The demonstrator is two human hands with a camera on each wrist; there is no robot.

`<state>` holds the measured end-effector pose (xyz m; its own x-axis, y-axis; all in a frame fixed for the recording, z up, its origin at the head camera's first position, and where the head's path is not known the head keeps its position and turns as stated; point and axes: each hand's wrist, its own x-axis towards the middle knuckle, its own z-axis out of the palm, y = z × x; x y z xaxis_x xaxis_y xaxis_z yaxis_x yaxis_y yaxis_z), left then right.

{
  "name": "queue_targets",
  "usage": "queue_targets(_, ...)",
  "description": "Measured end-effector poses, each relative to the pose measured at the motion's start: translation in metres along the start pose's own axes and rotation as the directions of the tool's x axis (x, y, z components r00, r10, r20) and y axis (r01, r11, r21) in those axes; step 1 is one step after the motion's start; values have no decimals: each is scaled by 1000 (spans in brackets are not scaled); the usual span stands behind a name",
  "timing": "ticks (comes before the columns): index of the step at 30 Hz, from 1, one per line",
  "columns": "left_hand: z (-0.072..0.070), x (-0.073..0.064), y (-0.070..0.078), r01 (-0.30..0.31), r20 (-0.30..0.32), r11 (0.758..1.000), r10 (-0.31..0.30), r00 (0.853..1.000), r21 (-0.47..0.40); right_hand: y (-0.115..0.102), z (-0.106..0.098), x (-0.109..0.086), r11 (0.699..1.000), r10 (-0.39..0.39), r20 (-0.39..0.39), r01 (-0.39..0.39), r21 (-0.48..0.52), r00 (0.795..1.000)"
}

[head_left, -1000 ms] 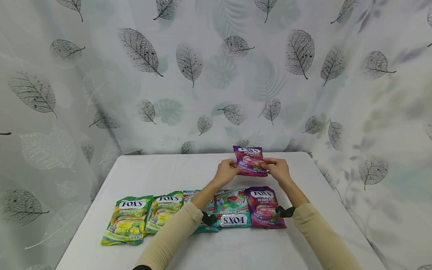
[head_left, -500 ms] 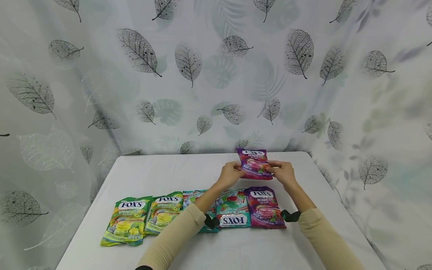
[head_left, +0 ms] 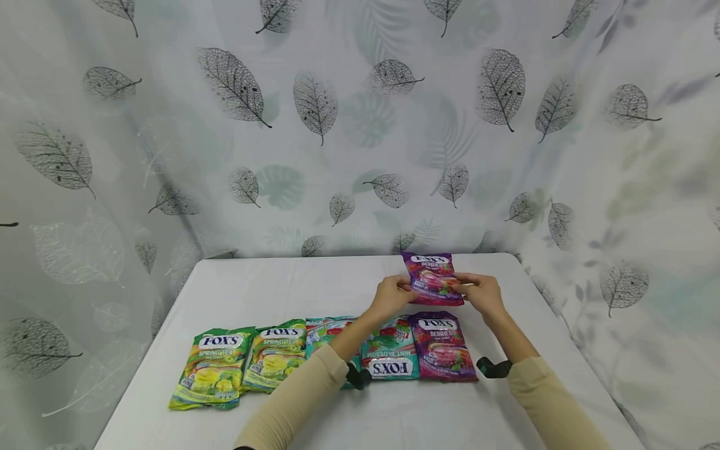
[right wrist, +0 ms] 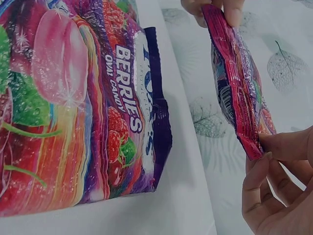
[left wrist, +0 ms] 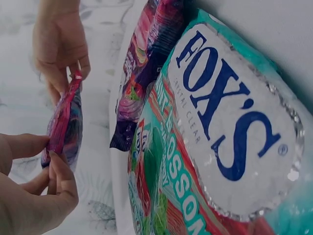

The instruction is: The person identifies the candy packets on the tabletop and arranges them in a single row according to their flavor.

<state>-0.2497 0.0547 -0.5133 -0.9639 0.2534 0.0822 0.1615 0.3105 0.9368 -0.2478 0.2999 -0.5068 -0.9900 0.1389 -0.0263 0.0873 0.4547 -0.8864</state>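
Note:
A purple Fox's Berries candy bag (head_left: 432, 281) is held up off the table, its label facing me. My left hand (head_left: 392, 296) pinches its left edge between thumb and fingers. On the opposite edge my right hand (head_left: 481, 292) pinches it the same way. Both wrist views show the bag edge-on, with the crimped pink seam gripped at its lower corners. Just below it in the head view lies another purple Berries bag (head_left: 443, 347), flat on the table. Left of that is a teal Mint Blossom bag (head_left: 390, 350), label upside down, partly behind my left forearm.
A second teal bag (head_left: 326, 331) is mostly covered by my left arm. Two yellow-green Spring Tea bags (head_left: 214, 369) continue the row to the left. The white table (head_left: 270, 281) ends at a leaf-patterned curtain (head_left: 360, 125) behind and at both sides.
Both hands have carried the held Berries bag a little to the right and down in the head view. The bags in the row have stayed where they were.

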Motion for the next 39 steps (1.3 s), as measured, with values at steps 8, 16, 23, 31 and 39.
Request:
queue_targets(8, 5, -6, 1, -25, 41, 1000, 26, 999, -18, 2, -7, -8, 1000, 16, -4, -16, 12, 1000)
queue_targets(16, 12, -14, 3, -12, 60, 998, 16, 998, -68, 8, -12, -17, 999, 38, -3, -38, 9, 999)
queue_targets(23, 21, -19, -1, -16, 56, 999, 18, 998, -40, 18, -15, -25, 999, 54, -2, -54, 6, 999)
queue_targets(31, 30, -25, 0, -8, 86, 999, 13, 996, -49, 29, -22, -32, 998, 65, -7, -65, -5, 998)
queue_targets(39, 35, -30, 5, -28, 110, 999, 33, 993, -42, 32, -29, -40, 997, 74, -18, -74, -4, 997)
